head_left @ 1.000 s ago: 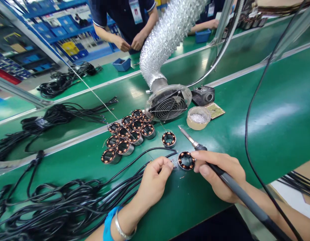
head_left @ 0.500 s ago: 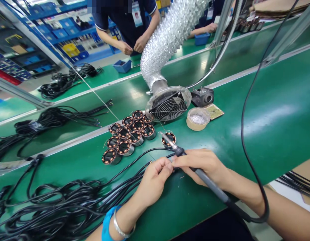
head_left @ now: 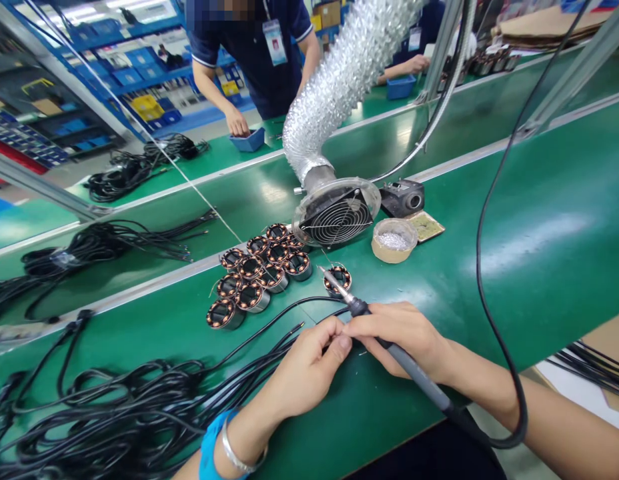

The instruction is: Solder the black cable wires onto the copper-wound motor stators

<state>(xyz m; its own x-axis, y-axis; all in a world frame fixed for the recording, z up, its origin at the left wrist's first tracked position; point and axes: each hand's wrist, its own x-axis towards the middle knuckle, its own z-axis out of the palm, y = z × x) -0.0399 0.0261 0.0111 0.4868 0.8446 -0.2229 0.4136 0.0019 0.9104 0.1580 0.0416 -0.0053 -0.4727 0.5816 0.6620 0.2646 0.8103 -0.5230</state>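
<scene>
My right hand grips a soldering iron, its bare tip angled up and left past a single copper-wound stator. Thumb and fingers of my left hand are pinched together, meeting the fingertips of my right hand. Whatever lies between them is too small and covered to make out. One black cable arcs in from the left and runs behind the iron near my fingertips. Other cable ends lie just beyond my left hand. Several more stators stand grouped to the left of the single one.
A fume extractor on a foil duct hangs over the bench. Right of it are a tub of solder bits, a small square tray and a dark holder. Coiled black cables cover the left; a co-worker stands opposite.
My hands stay together with the iron in nearly the same pose; my left thumb has shifted slightly. Across the bench, the co-worker's hands have parted, one now reaching into a blue bin.
</scene>
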